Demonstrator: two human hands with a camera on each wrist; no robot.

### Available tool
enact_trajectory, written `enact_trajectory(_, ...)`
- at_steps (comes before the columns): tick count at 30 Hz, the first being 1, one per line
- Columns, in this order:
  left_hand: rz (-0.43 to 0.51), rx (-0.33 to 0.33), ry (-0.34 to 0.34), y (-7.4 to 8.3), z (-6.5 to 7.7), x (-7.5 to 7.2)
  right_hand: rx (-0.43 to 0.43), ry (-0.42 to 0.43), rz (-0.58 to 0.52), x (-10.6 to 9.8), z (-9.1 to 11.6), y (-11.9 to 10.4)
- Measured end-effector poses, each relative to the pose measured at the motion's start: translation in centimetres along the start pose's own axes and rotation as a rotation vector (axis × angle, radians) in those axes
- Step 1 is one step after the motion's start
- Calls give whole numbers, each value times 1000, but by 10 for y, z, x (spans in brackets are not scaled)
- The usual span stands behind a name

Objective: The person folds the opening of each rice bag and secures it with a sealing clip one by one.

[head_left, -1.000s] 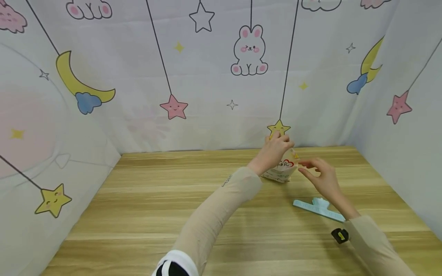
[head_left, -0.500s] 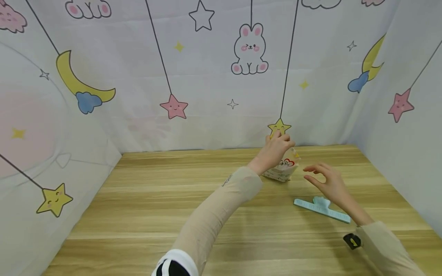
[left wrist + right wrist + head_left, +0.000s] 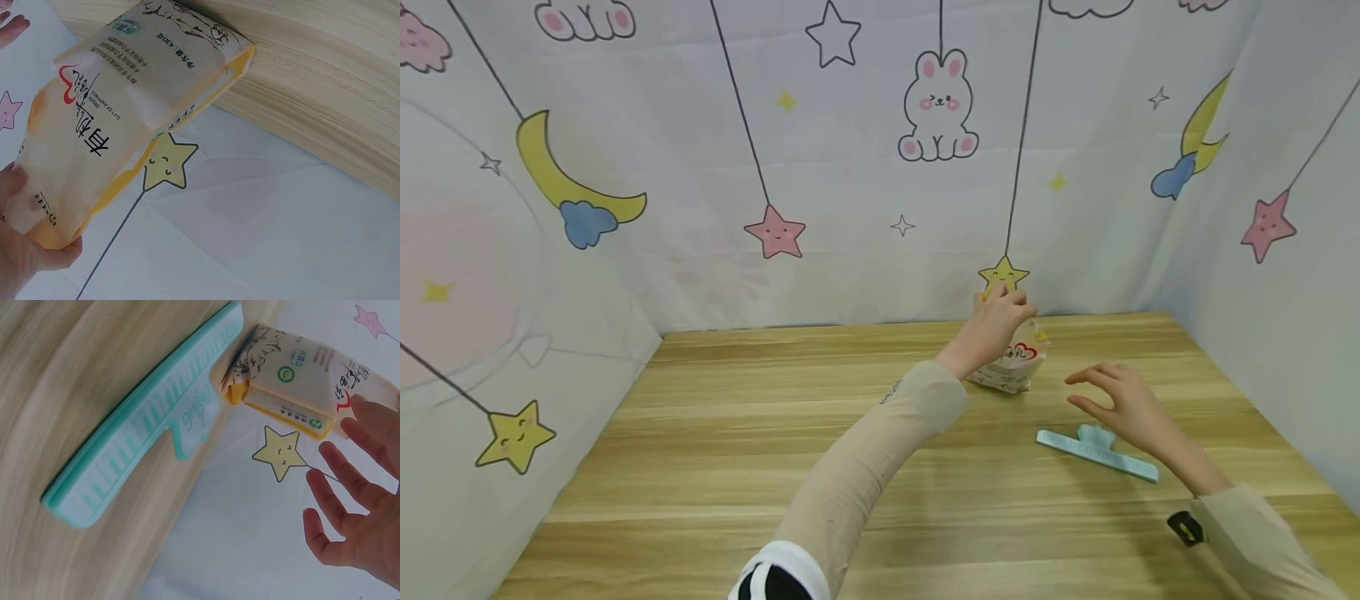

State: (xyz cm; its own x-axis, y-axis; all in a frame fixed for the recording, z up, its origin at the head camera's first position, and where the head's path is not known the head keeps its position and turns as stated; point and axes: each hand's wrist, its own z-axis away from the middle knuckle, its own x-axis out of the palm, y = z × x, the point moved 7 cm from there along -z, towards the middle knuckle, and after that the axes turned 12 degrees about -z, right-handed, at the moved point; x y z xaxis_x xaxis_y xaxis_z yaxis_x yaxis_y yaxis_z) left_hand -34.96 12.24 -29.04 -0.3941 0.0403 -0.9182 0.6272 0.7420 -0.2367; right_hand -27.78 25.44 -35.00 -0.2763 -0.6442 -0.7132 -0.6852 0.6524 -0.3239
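Note:
My left hand (image 3: 997, 323) grips the top end of a cream and yellow food bag (image 3: 1017, 358), which stands at the back of the table. The left wrist view shows thumb and fingers pinching the end of the bag (image 3: 137, 94), its printed front facing the camera. To the right of the bag, my right hand (image 3: 1123, 408) hovers with fingers spread and nothing in them. Below that hand lies a light blue-green bag clip (image 3: 1097, 452), flat on the wood. In the right wrist view the clip (image 3: 144, 419) appears large, with ruler-like markings along its bar.
The wooden table (image 3: 760, 467) reaches back to a white curtain (image 3: 850, 183) printed with stars, moons and a rabbit. Its side panel (image 3: 1300, 333) borders the table on the right. A small black object (image 3: 1185, 528) is at the right sleeve cuff.
My right hand has drawn back from the bag, to the right and toward me, with its fingers apart. My left hand keeps its hold on the bag in the same place.

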Motion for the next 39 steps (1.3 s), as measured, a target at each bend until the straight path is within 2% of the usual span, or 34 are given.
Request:
enact_trajectory(7,6,5,23,-3,5,-3,34,-89,87,3,7,-1)
enact_trajectory(12,0,12,34,-2,7,-3,22,-114,140,4,15,-2)
enact_trajectory(20,-22,19,13,2,7,-2,46,-167,177,7,25,-2)
enact_trajectory(31,-30,19,18,4,10,-5,189,-304,188,16,39,6)
enact_trajectory(39,-26,17,27,4,10,-6,227,-367,190,23,45,9)
